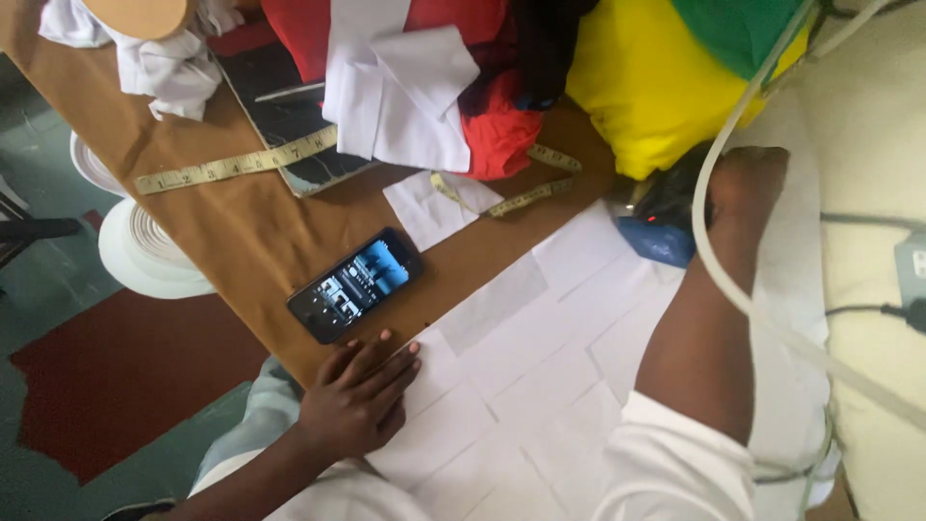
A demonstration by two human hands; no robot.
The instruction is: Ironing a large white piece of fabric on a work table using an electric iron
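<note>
My left hand (pixel 359 394) lies flat, fingers together, on the near edge of a white cloth (pixel 540 376) made of several rectangular pieces, spread over the brown table (pixel 241 232). My right hand (pixel 745 188) grips the dark handle of a blue clothes iron (pixel 658 227) resting on the far end of the cloth. A pale cord (pixel 721 260) runs from the iron across my right forearm. A black smartphone (pixel 355 285) with a lit screen lies just beyond my left fingers.
A yellow measuring tape (pixel 236 166) crosses the table. A small white cloth piece (pixel 434 207), red and white fabric (pixel 424 87), yellow fabric (pixel 656 87) and green fabric (pixel 738 29) are piled at the far side. White tape rolls (pixel 145 251) sit below the table's left edge.
</note>
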